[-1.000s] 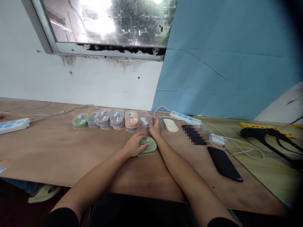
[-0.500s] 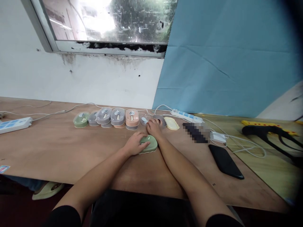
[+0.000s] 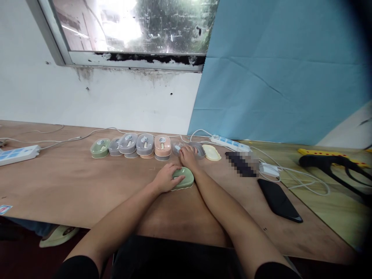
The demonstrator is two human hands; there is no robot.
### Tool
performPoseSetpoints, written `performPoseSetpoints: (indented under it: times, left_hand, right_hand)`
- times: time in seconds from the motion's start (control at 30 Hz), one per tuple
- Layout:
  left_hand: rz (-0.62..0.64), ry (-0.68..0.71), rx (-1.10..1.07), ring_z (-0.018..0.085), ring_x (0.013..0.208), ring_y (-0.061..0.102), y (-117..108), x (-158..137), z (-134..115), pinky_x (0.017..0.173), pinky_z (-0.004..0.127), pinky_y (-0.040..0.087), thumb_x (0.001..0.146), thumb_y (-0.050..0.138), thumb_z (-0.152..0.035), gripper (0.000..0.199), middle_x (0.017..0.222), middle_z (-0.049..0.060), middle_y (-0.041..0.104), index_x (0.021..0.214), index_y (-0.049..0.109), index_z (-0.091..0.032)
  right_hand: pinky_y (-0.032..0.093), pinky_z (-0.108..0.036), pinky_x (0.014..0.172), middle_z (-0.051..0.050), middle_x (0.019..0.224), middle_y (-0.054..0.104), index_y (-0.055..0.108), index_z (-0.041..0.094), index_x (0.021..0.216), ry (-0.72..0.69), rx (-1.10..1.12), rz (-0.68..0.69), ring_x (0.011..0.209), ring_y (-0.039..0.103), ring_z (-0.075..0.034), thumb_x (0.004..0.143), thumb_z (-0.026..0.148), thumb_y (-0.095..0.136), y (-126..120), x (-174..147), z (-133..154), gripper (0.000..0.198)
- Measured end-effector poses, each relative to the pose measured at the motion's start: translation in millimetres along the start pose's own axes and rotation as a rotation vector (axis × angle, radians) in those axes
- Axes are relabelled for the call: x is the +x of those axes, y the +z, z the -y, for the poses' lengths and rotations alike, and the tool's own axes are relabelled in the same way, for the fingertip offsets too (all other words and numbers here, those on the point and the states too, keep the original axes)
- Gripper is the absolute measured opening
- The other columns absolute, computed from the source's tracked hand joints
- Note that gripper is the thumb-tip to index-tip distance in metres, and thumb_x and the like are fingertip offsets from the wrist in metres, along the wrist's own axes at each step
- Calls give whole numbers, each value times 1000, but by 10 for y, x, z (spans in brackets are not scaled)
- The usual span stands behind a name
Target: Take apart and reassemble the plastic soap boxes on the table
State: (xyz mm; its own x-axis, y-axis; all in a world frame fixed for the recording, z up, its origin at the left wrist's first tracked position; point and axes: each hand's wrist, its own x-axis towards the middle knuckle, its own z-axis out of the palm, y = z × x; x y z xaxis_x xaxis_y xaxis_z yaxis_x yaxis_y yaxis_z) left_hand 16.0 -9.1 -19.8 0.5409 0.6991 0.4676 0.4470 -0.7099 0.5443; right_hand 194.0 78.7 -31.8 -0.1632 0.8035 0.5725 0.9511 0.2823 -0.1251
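Near the middle of the table, my left hand (image 3: pixel 169 177) is closed over a green oval plastic box (image 3: pixel 186 176), its thumb along the near side and its fingers over the far side. The box lies flat, and a thin pale edge shows under it. My right hand (image 3: pixel 188 155) reaches farther forward, with fingers spread over a clear lid (image 3: pixel 177 148) and the edge of a grey oval piece (image 3: pixel 200 150). What lies under those fingertips is partly hidden. A cream oval piece (image 3: pixel 211 152) with a wavy rim lies just right of the grey one.
Several lidded oval boxes (image 3: pixel 128 142) in green, grey and peach stand left of my hands, some stacked. A power strip (image 3: pixel 230 143) and white cables lie behind. To the right are a black phone (image 3: pixel 279 199), a white adapter (image 3: pixel 269 169) and a black-handled tool (image 3: pixel 325 162).
My right hand's fingers have shifted slightly over the clear lid and grey piece. My left hand stays on the green box. The view has tilted very slightly.
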Motion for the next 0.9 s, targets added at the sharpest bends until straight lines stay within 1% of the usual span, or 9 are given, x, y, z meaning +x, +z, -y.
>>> performPoseSetpoints:
  times: [0.13, 0.23, 0.33, 0.53, 0.7, 0.77, 0.9]
  left_hand:
    - [2, 1, 8, 23, 106, 54, -7, -1, -11, 95, 39, 43, 86, 54, -42, 36, 111, 9, 61, 113, 59, -18]
    - [8, -14, 22, 23, 105, 54, -16, -3, -26, 94, 39, 44, 86, 55, -43, 36, 110, 9, 61, 112, 59, -18]
    - [10, -14, 25, 23, 105, 54, -26, -7, -42, 95, 38, 44, 86, 55, -42, 37, 109, 9, 61, 112, 59, -17]
    - [20, -8, 25, 23, 105, 54, -29, -6, -48, 95, 38, 44, 86, 53, -44, 38, 110, 10, 61, 112, 59, -16]
    - [25, 3, 19, 24, 104, 54, -19, -6, -55, 94, 38, 44, 86, 53, -44, 39, 110, 11, 61, 112, 59, -16]
    - [31, -1, 19, 24, 105, 54, -19, -6, -61, 95, 39, 43, 87, 53, -44, 38, 111, 11, 61, 112, 59, -17]
    - [38, -1, 26, 24, 106, 54, -22, -7, -64, 95, 38, 43, 87, 52, -44, 39, 111, 10, 60, 113, 59, -17]
  right_hand:
    - [22, -40, 99, -9, 101, 64, 59, 20, 99, -22, 43, -77, 101, 47, -23, 95, 28, 35, -4, 26, -13, 26]
    - [27, -36, 90, -9, 94, 63, 60, 18, 97, -56, 16, -78, 95, 47, -24, 95, 31, 35, 22, 62, -19, 28]
    - [27, -35, 86, -9, 90, 62, 61, 18, 94, -88, -26, -82, 93, 46, -24, 96, 32, 34, 52, 97, -17, 30]
    - [27, -36, 88, -9, 92, 62, 61, 18, 91, -138, -88, -19, 94, 46, -24, 95, 28, 37, 72, 113, -23, 27]
    - [29, -36, 85, -10, 94, 63, 63, 17, 93, -110, -107, 73, 93, 48, -24, 91, 23, 41, 65, 52, -74, 23]
    - [29, -37, 87, -11, 96, 64, 64, 17, 96, -111, -114, 95, 94, 48, -25, 88, 20, 43, 48, 18, -101, 23]
    - [26, -39, 95, -10, 99, 64, 66, 19, 103, -120, -120, 91, 99, 48, -25, 86, 19, 45, 17, -38, -141, 26]
